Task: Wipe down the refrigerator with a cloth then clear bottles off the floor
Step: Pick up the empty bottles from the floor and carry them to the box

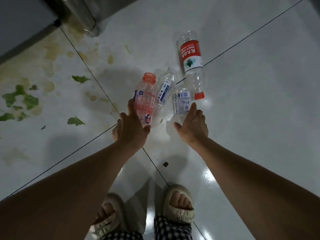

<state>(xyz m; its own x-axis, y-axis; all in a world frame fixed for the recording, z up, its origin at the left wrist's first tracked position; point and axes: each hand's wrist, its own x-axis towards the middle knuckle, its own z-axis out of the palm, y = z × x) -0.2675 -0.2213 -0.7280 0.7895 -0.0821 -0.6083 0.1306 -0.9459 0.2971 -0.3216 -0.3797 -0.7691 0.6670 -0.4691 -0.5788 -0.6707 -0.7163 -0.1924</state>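
Several empty plastic bottles lie together on the white tiled floor. A pink bottle with an orange cap lies on the left, and my left hand is spread over its lower end, index finger along its left side and thumb by its base. A small clear bottle lies beside it. My right hand hovers with fingers apart over a clear bottle with a blue-and-white label. Farther off lies a larger bottle with a red label and a red cap.
The grey refrigerator base fills the top left, with a shiny metal cylinder beside it. Green leaf scraps and yellowish stains cover the floor at left. My feet in pale slippers stand at the bottom.
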